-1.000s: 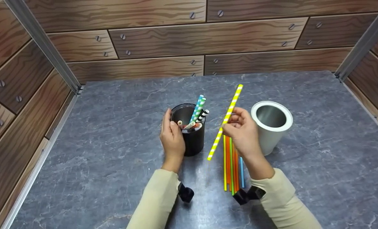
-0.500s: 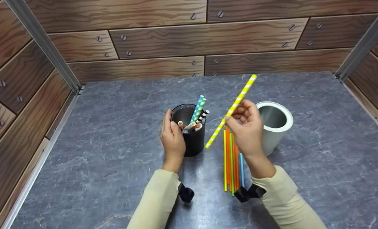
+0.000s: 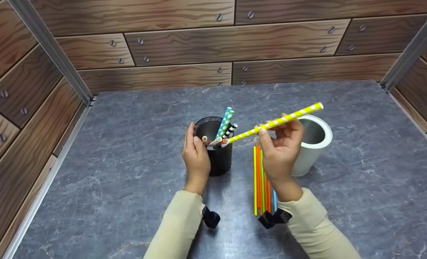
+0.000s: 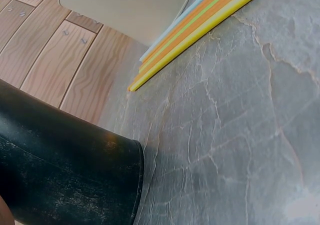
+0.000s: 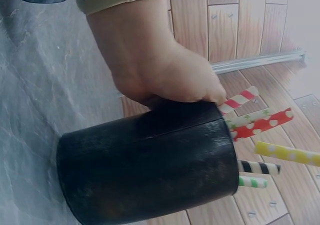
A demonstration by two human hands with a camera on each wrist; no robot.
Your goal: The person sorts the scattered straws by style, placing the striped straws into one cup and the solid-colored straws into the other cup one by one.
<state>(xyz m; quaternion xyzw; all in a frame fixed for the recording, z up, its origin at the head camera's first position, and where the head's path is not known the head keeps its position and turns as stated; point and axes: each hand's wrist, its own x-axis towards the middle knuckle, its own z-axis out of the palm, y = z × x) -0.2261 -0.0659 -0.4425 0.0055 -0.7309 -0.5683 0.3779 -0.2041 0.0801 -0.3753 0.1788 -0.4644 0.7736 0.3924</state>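
My left hand (image 3: 196, 158) grips the side of a black cup (image 3: 220, 162), thumb at the near rim and fingers along the outer left wall. Several patterned paper straws stand in it, among them a green-and-white one (image 3: 227, 124), a black-and-white one (image 5: 260, 167) and a red one with white hearts (image 5: 265, 124). Between thumb and fingers, my right hand (image 3: 280, 158) pinches a yellow paper straw (image 3: 299, 113) with white spots. This straw slants down to the left, its lower end at the cup's right rim in the head view.
Plain plastic straws (image 3: 259, 187) in yellow, orange, green and blue lie side by side below my right hand. Close behind that hand stands a white cup (image 3: 307, 160) with a wide rim. Wood-patterned panels (image 3: 177, 46) wall in the grey marbled table (image 3: 127, 172).
My right hand has tilted the yellow straw from steep to nearly level, and its lower end has moved left and up to the black cup's rim. My left hand stays on the cup.
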